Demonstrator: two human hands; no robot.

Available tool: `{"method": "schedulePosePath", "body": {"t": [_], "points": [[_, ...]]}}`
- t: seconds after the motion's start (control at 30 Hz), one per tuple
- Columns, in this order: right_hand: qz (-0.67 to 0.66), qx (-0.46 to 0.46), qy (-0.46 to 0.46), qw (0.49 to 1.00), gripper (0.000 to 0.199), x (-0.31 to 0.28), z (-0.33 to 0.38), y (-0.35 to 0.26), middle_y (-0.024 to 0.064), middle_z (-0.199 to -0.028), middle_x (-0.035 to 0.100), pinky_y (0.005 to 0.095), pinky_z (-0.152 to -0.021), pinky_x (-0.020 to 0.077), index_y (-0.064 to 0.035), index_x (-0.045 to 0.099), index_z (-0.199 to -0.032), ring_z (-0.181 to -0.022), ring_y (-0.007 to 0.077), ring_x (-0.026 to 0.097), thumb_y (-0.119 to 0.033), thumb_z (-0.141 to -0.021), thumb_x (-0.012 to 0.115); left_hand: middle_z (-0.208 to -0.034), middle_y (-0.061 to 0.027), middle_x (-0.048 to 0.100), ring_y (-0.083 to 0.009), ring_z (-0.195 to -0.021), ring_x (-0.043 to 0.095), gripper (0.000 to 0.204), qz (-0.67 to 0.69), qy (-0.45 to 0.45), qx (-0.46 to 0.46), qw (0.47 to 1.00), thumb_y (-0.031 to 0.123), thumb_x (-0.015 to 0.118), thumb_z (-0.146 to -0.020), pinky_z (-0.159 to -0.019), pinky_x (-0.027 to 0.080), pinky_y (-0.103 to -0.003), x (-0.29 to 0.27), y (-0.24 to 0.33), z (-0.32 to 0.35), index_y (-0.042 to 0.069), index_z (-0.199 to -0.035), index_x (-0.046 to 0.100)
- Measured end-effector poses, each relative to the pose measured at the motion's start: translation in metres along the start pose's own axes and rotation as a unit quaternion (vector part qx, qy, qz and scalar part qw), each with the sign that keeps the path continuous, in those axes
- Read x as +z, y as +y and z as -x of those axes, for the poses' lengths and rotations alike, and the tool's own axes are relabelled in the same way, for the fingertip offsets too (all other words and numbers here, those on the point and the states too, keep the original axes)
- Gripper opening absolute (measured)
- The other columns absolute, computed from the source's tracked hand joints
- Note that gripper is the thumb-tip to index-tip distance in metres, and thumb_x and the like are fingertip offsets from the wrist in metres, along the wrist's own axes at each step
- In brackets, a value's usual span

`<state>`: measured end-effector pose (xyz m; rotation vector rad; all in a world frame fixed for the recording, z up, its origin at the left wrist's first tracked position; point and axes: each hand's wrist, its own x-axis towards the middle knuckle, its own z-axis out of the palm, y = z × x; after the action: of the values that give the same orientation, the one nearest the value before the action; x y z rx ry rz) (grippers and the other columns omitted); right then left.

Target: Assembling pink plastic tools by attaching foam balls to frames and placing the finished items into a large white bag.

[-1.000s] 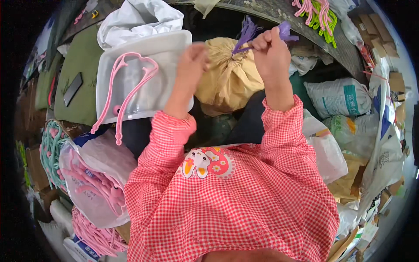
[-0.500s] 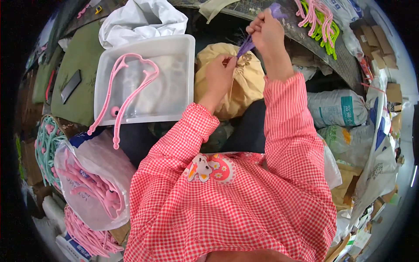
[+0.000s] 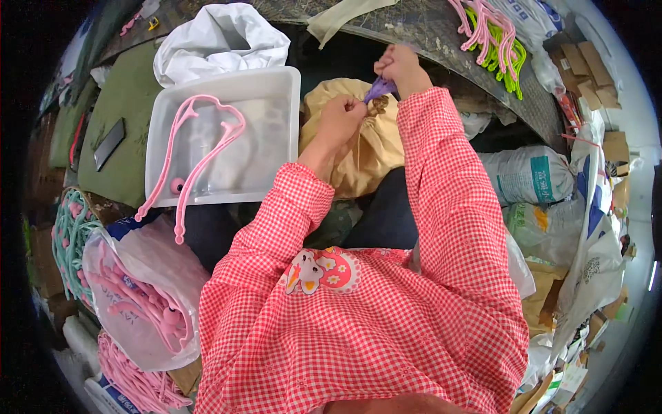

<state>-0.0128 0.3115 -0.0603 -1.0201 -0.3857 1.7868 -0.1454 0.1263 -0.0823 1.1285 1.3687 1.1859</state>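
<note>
A tan cloth bundle point(image 3: 358, 165) sits in front of me, its gathered top near my hands. A purple ribbon-like strip point(image 3: 378, 90) stretches between my hands over the gathers; its material is hard to make out. My left hand point(image 3: 339, 121) pinches the strip's near end beside the bundle's neck. Farther out and to the right, my right hand point(image 3: 401, 67) is closed round the other end. Left of the bundle stands a white plastic tub point(image 3: 295, 138). A long pink bendy strap point(image 3: 209, 153) hangs over its near edge, and a small pink ball with a dark spot point(image 3: 177, 185) lies there.
A white sack point(image 3: 221, 52) stands behind the tub. A plastic bag of pink straps point(image 3: 141, 303) and teal straps point(image 3: 72, 234) lie at left. Pink straps point(image 3: 493, 34) hang over green ones at the far right. A dark phone-like slab point(image 3: 110, 143) rests on a green surface.
My right hand has come down and nearer to my left hand, and the purple strip between them is shorter. The whole view has shifted slightly.
</note>
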Motion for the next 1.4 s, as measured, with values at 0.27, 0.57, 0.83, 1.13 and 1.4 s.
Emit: {"method": "schedulePosePath", "body": {"t": [0.27, 0.57, 0.83, 1.13, 1.4], "points": [[0.262, 0.080, 0.069, 0.959, 0.084, -0.037, 0.046, 0.005, 0.0130, -0.126, 0.059, 0.0322, -0.077, 0.0467, 0.0013, 0.055, -0.125, -0.099, 0.0238, 0.058, -0.073, -0.089, 0.041, -0.085, -0.0055, 0.066, -0.0124, -0.077, 0.059, 0.028, 0.029, 0.104, -0.029, 0.994, 0.023, 0.060, -0.091, -0.071, 0.047, -0.028, -0.001, -0.008, 0.005, -0.005, -0.097, 0.064], [0.559, -0.196, -0.121, 0.797, 0.056, -0.066, 0.117, 0.056, 0.0070, -0.100, 0.068, 0.0297, -0.078, 0.0502, -0.0017, 0.060, -0.122, -0.089, 0.0153, 0.063, -0.039, -0.083, 0.073, -0.082, -0.0089, 0.067, -0.0156, -0.074, 0.061, 0.020, 0.030, 0.158, 0.132, 0.978, 0.014, 0.063, -0.086, -0.069, 0.049, -0.029, 0.021, -0.027, 0.022, -0.004, -0.096, 0.064], [0.218, -0.049, -0.033, 0.974, 0.025, -0.055, 0.125, 0.056, 0.0059, -0.083, 0.067, 0.0288, -0.066, 0.0507, -0.0022, 0.071, -0.098, -0.076, 0.0136, 0.063, -0.024, -0.092, 0.060, -0.086, -0.0042, 0.060, -0.0111, -0.075, 0.054, 0.014, 0.199, 0.188, -0.072, 0.959, 0.011, 0.061, -0.090, -0.070, 0.045, -0.026, 0.021, -0.015, 0.021, -0.001, -0.096, 0.058], [0.709, 0.012, -0.286, 0.644, 0.033, -0.004, 0.076, 0.012, 0.0039, -0.104, 0.069, 0.0265, -0.076, 0.0492, 0.0008, 0.067, -0.114, -0.085, 0.0108, 0.060, -0.017, -0.087, 0.062, -0.090, -0.0070, 0.059, -0.0128, -0.078, 0.057, 0.027, 0.143, 0.193, 0.062, 0.969, 0.000, 0.059, -0.087, -0.068, 0.047, -0.027, 0.015, 0.001, 0.036, 0.001, -0.112, 0.047], [0.740, -0.244, -0.389, 0.491, 0.017, -0.010, 0.098, 0.016, 0.0109, -0.083, 0.059, 0.0337, -0.066, 0.0488, -0.0041, 0.069, -0.099, -0.071, 0.0223, 0.060, -0.013, -0.086, 0.061, -0.089, -0.0147, 0.060, -0.0267, -0.082, 0.061, 0.019, -0.169, 0.169, 0.218, 0.946, 0.006, 0.056, -0.092, -0.071, 0.048, -0.037, 0.003, 0.013, 0.051, 0.002, -0.109, 0.049]]}}
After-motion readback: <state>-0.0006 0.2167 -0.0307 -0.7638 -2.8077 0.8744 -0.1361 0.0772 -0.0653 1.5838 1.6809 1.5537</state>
